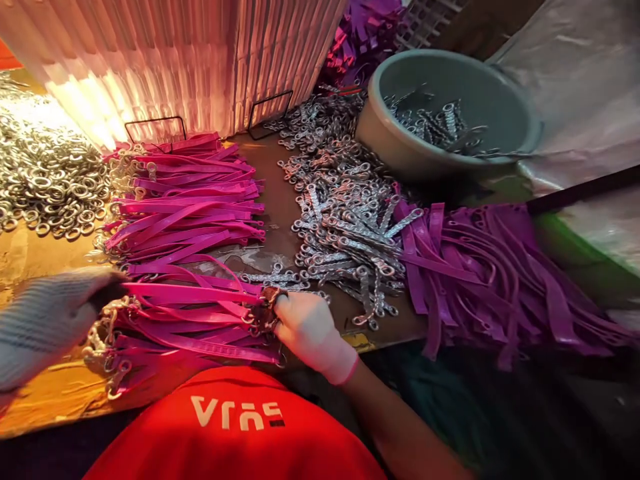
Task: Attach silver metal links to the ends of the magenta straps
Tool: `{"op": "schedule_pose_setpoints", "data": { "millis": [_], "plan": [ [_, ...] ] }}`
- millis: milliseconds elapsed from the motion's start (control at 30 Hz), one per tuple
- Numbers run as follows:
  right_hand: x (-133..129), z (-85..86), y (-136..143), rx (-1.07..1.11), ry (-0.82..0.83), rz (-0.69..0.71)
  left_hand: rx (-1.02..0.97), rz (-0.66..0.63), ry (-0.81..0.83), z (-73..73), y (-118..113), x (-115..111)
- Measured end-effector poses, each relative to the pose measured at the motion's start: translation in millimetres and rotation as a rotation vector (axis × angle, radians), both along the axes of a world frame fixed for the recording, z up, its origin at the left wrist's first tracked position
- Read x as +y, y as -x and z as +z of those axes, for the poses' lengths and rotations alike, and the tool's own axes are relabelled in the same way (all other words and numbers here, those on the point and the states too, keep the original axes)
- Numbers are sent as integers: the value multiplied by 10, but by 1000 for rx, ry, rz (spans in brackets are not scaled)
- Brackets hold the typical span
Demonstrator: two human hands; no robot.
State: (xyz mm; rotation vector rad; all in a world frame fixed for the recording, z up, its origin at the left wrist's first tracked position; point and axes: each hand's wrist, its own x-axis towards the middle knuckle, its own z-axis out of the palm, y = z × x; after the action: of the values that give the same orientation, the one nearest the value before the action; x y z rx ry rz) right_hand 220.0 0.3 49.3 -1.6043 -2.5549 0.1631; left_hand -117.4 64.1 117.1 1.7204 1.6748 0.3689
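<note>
A pink strap [190, 292] stretches between my two gloved hands, just above a stack of similar pink straps [200, 223]. My left hand [55, 317], slightly blurred, is closed with its dark fingertips at the strap's left end. The other end is pinched by the dark-tipped fingers of my right hand [307, 327]. Metal fittings [107, 327] show at the left ends of the stacked straps. Just beyond my right hand, several flat silver links [273, 277] lie on the table. My fingers hide both ends of the held strap.
Metal rings [55, 180] are heaped at the left, near a bright light. A pile of silver links [345, 220] lies right of centre, beside a grey tub [380, 127] holding more. Purple straps [480, 273] hang over the table edge. A corrugated panel [200, 67] stands behind.
</note>
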Motion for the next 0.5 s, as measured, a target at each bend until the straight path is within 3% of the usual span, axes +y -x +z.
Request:
{"op": "schedule_pose_setpoints", "data": {
  "millis": [33, 100, 167, 233, 300, 333, 433, 500],
  "plan": [
    [-7, -2, -3, -3, 40, 8, 204, -46, -40, 28, 124, -22],
    [13, 3, -49, 27, 81, 47, 369, -36, -133, 55, 215, -96],
    [101, 19, -218, 108, 34, -22, 292, 28, -43, 61, 86, -186],
    [253, 33, -525, 158, -73, -239, 28, 136, 203, 43, -206, -259],
    [434, 27, -886, 12, -180, -509, -367, 243, 423, -28, -561, -287],
    [520, 11, -1049, -96, -172, -573, -559, 279, 528, -90, -732, -278],
    [696, -95, -1352, -316, -94, -561, -1021, 248, 852, -350, -1128, -184],
    [732, -192, -1413, -367, -87, -511, -1178, 190, 1025, -520, -1263, -109]
  ]
}}
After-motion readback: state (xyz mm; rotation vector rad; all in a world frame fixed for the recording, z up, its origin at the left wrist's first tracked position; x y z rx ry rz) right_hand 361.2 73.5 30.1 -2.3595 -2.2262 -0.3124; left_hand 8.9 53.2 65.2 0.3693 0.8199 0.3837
